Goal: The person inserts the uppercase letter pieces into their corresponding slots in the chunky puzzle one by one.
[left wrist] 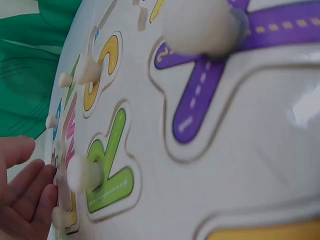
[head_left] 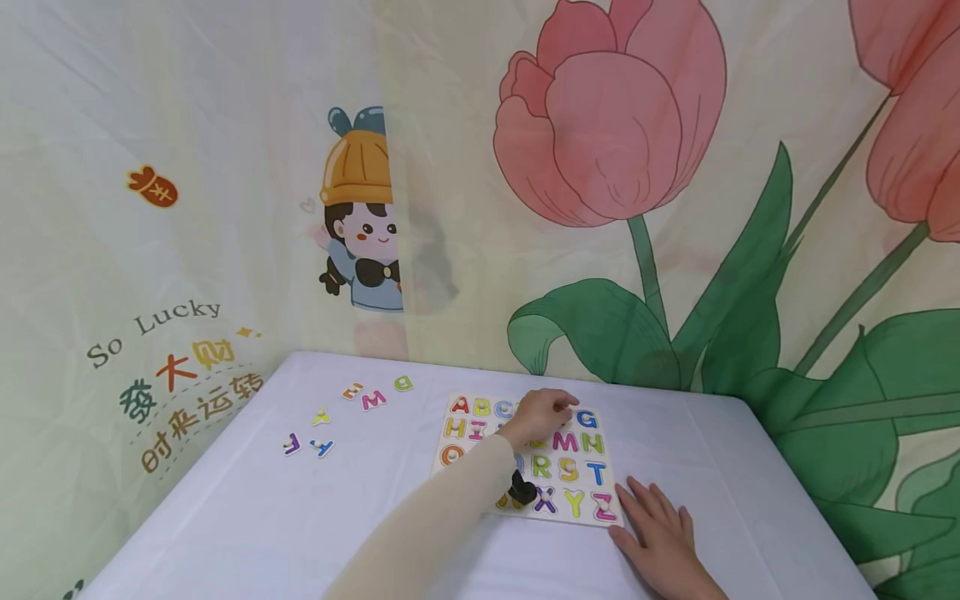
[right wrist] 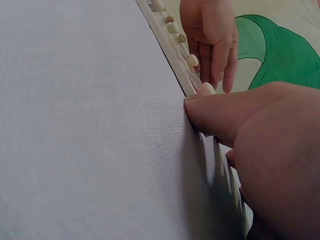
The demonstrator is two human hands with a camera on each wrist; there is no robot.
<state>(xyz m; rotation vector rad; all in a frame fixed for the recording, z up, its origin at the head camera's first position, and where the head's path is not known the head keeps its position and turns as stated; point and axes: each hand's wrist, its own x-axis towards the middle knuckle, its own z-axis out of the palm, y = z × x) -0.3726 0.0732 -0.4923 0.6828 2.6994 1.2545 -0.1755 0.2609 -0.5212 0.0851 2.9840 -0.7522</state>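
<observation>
A white alphabet puzzle board (head_left: pixel 555 518) with colourful knobbed letters lies on the table. My left hand (head_left: pixel 536 417) reaches over its upper part, between the C and the blue G (head_left: pixel 587 419). In the left wrist view its bent fingers (left wrist: pixel 37 195) meet the board past the green R (left wrist: pixel 111 165), with no piece showing between them; the right wrist view has these fingers (right wrist: pixel 218 62) pointing down. My right hand (head_left: pixel 660 533) lies spread at the lower right corner beside the pink Z (head_left: pixel 603 506). Its thumb (right wrist: pixel 210 112) rests against the board's edge.
Several loose letters lie left of the board, among them a purple F (head_left: pixel 291 444), a blue letter (head_left: pixel 321 447), a pink letter (head_left: pixel 372 401) and a green one (head_left: pixel 403 383). The white-covered table (head_left: pixel 247 517) ends at a printed curtain (head_left: pixel 465 250).
</observation>
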